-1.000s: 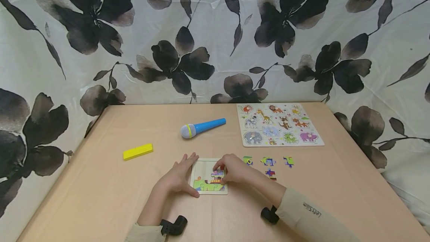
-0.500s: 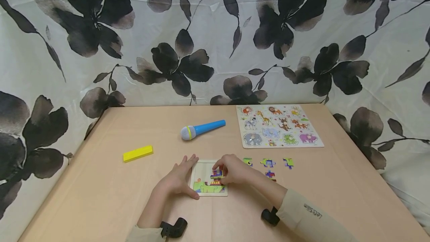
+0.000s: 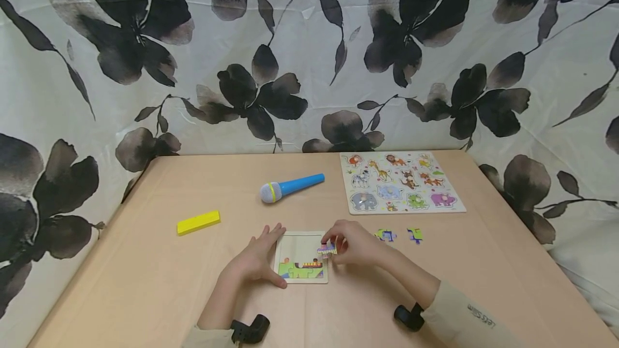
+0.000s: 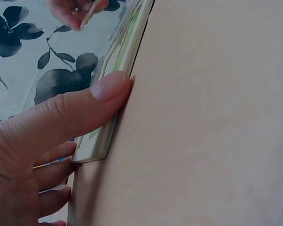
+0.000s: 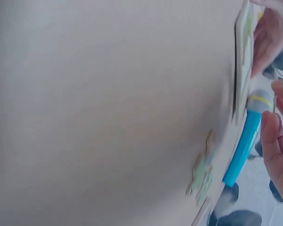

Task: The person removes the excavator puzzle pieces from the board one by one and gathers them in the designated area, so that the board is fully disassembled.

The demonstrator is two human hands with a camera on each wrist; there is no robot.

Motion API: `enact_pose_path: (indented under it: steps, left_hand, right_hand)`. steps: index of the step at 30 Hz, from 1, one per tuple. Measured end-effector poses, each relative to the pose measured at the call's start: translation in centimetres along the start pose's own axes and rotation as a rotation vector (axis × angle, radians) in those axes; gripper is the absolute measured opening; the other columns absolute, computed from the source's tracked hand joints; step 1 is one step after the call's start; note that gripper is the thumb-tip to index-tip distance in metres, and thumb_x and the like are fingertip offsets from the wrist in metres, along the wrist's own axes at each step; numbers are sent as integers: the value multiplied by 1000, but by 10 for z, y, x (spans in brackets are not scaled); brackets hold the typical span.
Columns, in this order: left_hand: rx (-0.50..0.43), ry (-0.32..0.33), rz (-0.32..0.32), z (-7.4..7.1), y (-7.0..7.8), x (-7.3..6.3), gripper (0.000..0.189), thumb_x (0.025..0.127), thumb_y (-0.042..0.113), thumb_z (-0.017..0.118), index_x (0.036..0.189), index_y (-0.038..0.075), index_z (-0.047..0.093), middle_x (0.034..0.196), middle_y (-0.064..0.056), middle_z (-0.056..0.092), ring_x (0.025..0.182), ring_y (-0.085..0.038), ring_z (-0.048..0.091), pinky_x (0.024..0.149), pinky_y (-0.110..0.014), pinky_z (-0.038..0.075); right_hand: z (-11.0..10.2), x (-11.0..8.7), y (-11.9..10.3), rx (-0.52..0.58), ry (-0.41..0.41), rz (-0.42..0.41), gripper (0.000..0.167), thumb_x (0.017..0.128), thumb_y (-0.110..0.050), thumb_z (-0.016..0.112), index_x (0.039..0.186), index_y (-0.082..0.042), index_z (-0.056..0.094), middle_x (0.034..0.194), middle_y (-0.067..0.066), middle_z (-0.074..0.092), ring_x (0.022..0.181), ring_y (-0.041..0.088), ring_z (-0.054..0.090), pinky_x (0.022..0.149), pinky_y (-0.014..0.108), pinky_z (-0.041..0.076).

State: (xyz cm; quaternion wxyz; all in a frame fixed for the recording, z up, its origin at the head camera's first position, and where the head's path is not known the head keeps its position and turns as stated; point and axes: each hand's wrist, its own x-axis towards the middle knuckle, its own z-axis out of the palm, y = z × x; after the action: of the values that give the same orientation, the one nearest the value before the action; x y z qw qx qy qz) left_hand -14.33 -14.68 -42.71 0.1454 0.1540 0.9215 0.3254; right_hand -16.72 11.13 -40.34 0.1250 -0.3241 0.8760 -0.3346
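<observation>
A small white-rimmed jigsaw tray [image 3: 302,233] lies in the middle of the table, with green and train-like pieces [image 3: 301,270] along its near side. My left hand [image 3: 255,258] rests at its left side, fingers spread and straight, thumb against the near edge; the left wrist view shows the thumb [image 4: 108,87] on the rim. Above the tray's right edge, my right hand [image 3: 355,243] pinches a purple, striped jigsaw piece [image 3: 327,250] between thumb and fingers. The right wrist view shows this piece edge-on. Two loose jigsaw pieces [image 3: 386,235] lie beyond that hand.
A blue toy microphone [image 3: 292,187] lies behind the tray, and a yellow block [image 3: 198,223] at left. An animal puzzle board [image 3: 456,208] lies at the back right. A flower-patterned cloth [image 3: 309,36] hangs behind the table.
My right hand has lifted the striped piece away from the others in the tray and shifted right with it, now covering some loose pieces. My left hand stays in place.
</observation>
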Motion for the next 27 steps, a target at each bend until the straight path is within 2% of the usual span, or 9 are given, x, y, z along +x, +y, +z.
enact_pose_path:
  steps: [5, 12, 17, 23, 27]
  left_hand:
    - [7, -5, -4, 0, 0, 0, 112, 49, 26, 90, 141, 2, 31, 149, -13, 23, 137, -35, 9, 107, -57, 7]
    - [8, -5, -2, 1, -1, 1, 112, 49, 27, 90, 141, 3, 31, 149, -13, 24, 137, -35, 9, 107, -57, 7]
    - [1, 0, 2, 1, -1, 1, 112, 49, 26, 91, 141, 2, 31, 149, -13, 24, 137, -35, 10, 107, -57, 8]
    - [-2, 6, 7, 0, 0, -1, 111, 48, 25, 91, 140, 1, 32, 148, -13, 25, 137, -36, 11, 107, -58, 9]
    - [-6, 9, 0, 0, 1, -1, 111, 48, 24, 91, 140, 2, 32, 148, -13, 25, 137, -36, 11, 107, -57, 9]
  right_hand:
    - [-13, -17, 4, 14, 52, 5, 29, 69, -3, 74, 97, -10, 68, 83, -2, 57, 72, 15, 54, 59, 21, 49]
    - [-31, -41, 12, 44, 62, 37, 29, 71, -3, 72, 98, -11, 67, 85, -3, 58, 73, 18, 55, 64, 27, 53]
    - [-41, -57, 23, 46, 94, 19, 32, 70, 0, 70, 100, -11, 66, 86, -3, 57, 71, 17, 56, 62, 27, 53]
    - [-54, -74, 34, 41, 146, 16, 32, 70, -1, 74, 100, -9, 66, 84, -3, 58, 69, 16, 55, 60, 25, 52]
    - [-62, -86, 44, 27, 189, 9, 34, 70, 0, 75, 101, -9, 65, 89, -1, 59, 70, 14, 55, 60, 24, 52]
